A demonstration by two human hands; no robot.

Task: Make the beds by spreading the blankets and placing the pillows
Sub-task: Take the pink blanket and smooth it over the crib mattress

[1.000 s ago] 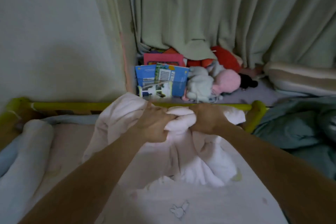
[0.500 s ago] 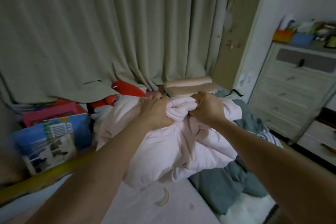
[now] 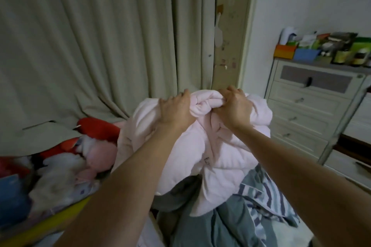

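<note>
Pale green curtains [image 3: 90, 46] are hanging across the back of the room, reaching down over a heap of soft toys [image 3: 80, 154] at the left; a white chest of drawers [image 3: 309, 110] is standing at the right, carrying boxes and bottles on its top. Both hands are gripping a bunched pink blanket [image 3: 210, 146] and holding it up in front of the curtains; the left hand [image 3: 176, 110] is clutching a fold with curled fingers, and the right hand [image 3: 234, 108] is pinching the rolled edge just beside it, so the two hands are sitting close together with a twist of fabric between them. Below the blanket a grey-green quilt [image 3: 230, 226] and a striped cloth [image 3: 267, 192] are lying crumpled; a yellow bed rail [image 3: 50, 224] is running across the lower left.
</note>
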